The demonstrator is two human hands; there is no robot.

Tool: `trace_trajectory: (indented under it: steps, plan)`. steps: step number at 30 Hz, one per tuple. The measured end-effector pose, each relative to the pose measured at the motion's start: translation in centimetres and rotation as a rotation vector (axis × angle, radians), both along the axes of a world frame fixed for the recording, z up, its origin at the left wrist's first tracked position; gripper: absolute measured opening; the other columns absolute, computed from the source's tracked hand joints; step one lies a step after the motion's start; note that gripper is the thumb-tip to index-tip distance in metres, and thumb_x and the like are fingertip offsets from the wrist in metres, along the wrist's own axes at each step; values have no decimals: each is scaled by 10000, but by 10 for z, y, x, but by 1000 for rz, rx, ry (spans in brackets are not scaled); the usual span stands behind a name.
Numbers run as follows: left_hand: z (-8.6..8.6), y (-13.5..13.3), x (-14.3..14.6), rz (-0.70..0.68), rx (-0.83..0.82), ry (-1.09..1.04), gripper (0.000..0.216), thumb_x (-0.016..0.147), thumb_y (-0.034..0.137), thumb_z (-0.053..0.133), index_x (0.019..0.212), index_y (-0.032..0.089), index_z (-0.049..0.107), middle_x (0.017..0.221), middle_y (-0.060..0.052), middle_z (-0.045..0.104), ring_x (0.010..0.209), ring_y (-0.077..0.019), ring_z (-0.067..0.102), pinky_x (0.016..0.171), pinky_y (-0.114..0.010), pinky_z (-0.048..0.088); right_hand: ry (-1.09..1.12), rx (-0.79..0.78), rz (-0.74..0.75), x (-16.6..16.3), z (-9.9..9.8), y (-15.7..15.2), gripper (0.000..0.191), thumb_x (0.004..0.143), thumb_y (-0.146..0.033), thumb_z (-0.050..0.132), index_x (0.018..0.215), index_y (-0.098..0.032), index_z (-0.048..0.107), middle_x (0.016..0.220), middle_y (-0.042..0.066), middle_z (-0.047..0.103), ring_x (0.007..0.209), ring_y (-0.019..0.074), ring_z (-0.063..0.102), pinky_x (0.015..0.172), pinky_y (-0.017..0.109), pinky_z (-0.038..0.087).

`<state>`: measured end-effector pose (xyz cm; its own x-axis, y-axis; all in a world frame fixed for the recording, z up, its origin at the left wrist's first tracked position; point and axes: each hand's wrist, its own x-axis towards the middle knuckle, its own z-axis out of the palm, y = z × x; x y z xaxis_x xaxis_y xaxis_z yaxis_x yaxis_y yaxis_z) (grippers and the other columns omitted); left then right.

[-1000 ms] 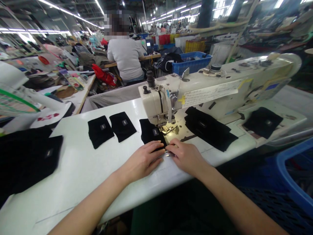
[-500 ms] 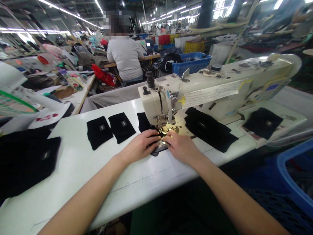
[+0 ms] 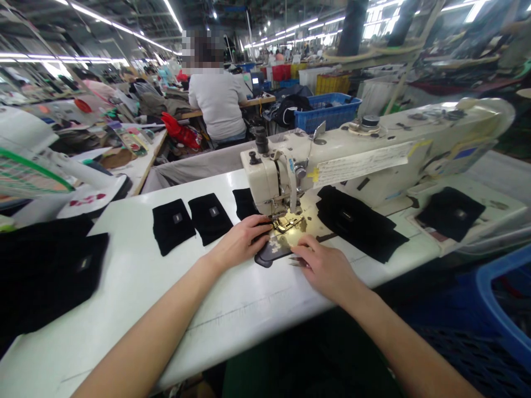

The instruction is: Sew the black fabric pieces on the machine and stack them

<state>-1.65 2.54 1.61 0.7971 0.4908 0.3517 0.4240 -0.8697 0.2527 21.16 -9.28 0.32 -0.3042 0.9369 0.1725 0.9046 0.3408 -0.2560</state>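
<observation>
My left hand [image 3: 243, 239] lies flat on the white table [image 3: 136, 287], fingers stretched toward the presser foot [image 3: 286, 223] of a cream sewing machine [image 3: 373, 149]. Its fingertips press a black fabric piece [image 3: 244, 202] that runs under the machine head. A dark grey plate [image 3: 271, 254] lies between my hands. My right hand [image 3: 327, 268] rests just right of it, fingers together, with the tips of a small metal tool [image 3: 295, 260] sticking out beneath it.
Two black labelled pieces [image 3: 172, 224] [image 3: 209, 216] lie left of the machine, a stack of black pieces [image 3: 357, 221] to its right, and one more [image 3: 456, 213] further right. A black cloth pile [image 3: 45, 271] sits far left, a blue crate [image 3: 506, 298] lower right. A person in grey [image 3: 218, 102] sits beyond.
Both hands slid the black piece forward to the presser foot. The right hand has since drawn back toward me, uncovering the grey plate, while the left stays at the foot.
</observation>
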Motion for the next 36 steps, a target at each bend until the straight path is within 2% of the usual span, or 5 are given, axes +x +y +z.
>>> trace_trajectory:
  steps: [11,17,29,32,36]
  plan:
    - [-9,-7,-2,89,-37,-11,325,1003,268,493,1259,149,654,1332,-155,587,1232,-264,584,1073,-440,514,134,248,-27,-2,-17,-13,390,741,6,566,1055,-198,675,1107,47,692,724,172,663,566,265,443]
    - [-12,-7,-6,198,-19,50,405,999,344,515,1336,143,614,1444,-177,534,1386,-345,460,1171,-569,380,152,273,-10,0,-18,-14,390,733,9,529,1035,-192,674,1094,53,701,770,181,677,586,255,468]
    - [-2,-34,-44,197,-67,147,421,1024,378,466,1359,168,612,1496,-155,499,1428,-315,420,1169,-522,392,209,337,19,4,-15,-17,348,820,-32,469,1040,-187,690,1081,53,715,837,173,705,636,243,526]
    - [-2,-34,-42,218,-66,137,415,1031,384,444,1327,164,636,1463,-147,537,1402,-300,457,1173,-511,387,244,446,-80,24,-8,-18,290,897,-100,488,1084,-180,696,1102,55,717,876,164,709,714,241,546]
    - [-4,-32,-33,397,25,129,420,1043,325,392,1361,145,599,1470,-136,532,1432,-291,413,1211,-529,308,194,566,-456,75,4,-8,274,973,-326,512,1097,-187,714,1160,78,710,911,232,707,785,334,549]
